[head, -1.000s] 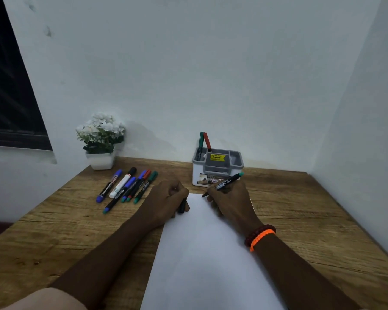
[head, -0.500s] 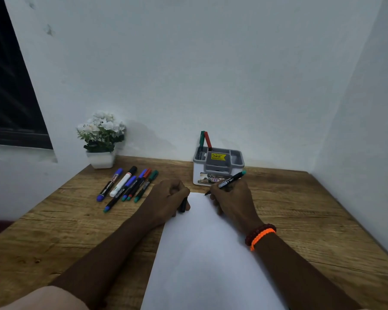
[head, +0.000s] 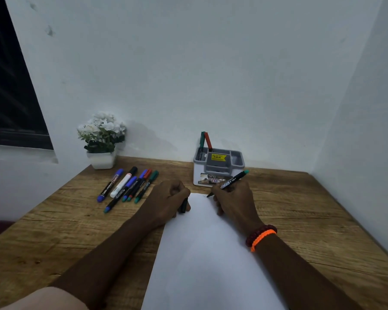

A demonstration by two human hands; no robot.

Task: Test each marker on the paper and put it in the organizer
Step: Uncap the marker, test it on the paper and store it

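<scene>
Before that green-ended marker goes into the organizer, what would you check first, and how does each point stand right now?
1. Right hand grips the marker: ok.
2. Tip on the paper: ok.
3. Test mark visible: cannot tell, too faint.
4. Cap ready in left hand: ok.
5. Marker recapped: not ok.
6. Organizer has room beside its two markers: ok.
</scene>
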